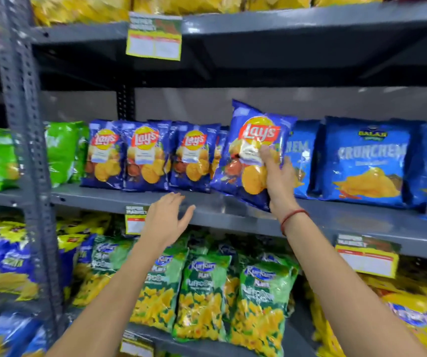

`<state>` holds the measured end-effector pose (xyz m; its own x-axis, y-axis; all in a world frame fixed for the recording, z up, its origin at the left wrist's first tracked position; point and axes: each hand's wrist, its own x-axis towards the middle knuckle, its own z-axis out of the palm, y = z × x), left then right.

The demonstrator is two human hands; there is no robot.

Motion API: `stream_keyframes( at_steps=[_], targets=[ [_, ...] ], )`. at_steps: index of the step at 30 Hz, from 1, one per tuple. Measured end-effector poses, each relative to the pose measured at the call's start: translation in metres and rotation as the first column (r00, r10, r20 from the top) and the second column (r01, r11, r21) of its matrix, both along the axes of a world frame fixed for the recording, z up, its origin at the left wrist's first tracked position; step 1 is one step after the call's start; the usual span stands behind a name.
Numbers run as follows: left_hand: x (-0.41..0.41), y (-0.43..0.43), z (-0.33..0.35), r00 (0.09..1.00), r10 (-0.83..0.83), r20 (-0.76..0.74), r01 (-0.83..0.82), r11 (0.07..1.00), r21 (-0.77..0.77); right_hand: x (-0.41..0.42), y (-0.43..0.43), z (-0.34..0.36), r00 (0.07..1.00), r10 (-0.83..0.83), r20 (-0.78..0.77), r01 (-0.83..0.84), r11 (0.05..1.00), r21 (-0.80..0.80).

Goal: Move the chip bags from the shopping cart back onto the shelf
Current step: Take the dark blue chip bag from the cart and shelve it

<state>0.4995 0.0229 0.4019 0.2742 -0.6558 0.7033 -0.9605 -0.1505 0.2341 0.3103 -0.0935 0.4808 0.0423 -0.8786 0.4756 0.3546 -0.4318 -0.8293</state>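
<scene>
Nearest the camera, two bare forearms reach up toward the middle shelf (pixel 119 199). The left hand (pixel 164 220) hovers at the shelf's front edge, fingers spread, holding nothing. The right hand (pixel 278 176), a red thread at its wrist, grips a blue Lay's bag (pixel 252 148) by its lower right side, thumb across the front. The bag's long axis runs upright but tilts left at the top, its lower corner overhanging the shelf lip, so it is not yet seated.

Behind and left of it stand three matching bags in a row (pixel 150 155), with the edge of a fourth just showing beside the held one. The free slot lies behind the held bag, between that row and the Crunchem bags (pixel 364 161) to the right. I judge the right hand need only push back and straighten it; the left is near enough to steady the row. No cart is in view
</scene>
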Motion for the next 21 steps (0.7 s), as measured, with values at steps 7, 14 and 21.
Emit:
stream_keyframes(
  at_steps=[7, 14, 21],
  targets=[
    [0.011, -0.006, -0.017, 0.999, -0.007, 0.035, 0.007, 1.0, 0.001, 0.076, -0.014, -0.014, 0.975, -0.144, -0.171, 0.115, 0.979, -0.165],
    [0.009, -0.007, -0.025, 1.0, -0.005, 0.029, 0.007, 0.997, -0.072, 0.111, -0.032, -0.029, 0.907, -0.064, -0.416, 0.001, 0.988, -0.152],
    [0.004, -0.006, -0.025, 1.0, -0.004, 0.013, 0.005, 0.997, -0.073, 0.11, -0.031, -0.029, 0.865, -0.037, -0.501, -0.024, 0.993, -0.116]
  ],
)
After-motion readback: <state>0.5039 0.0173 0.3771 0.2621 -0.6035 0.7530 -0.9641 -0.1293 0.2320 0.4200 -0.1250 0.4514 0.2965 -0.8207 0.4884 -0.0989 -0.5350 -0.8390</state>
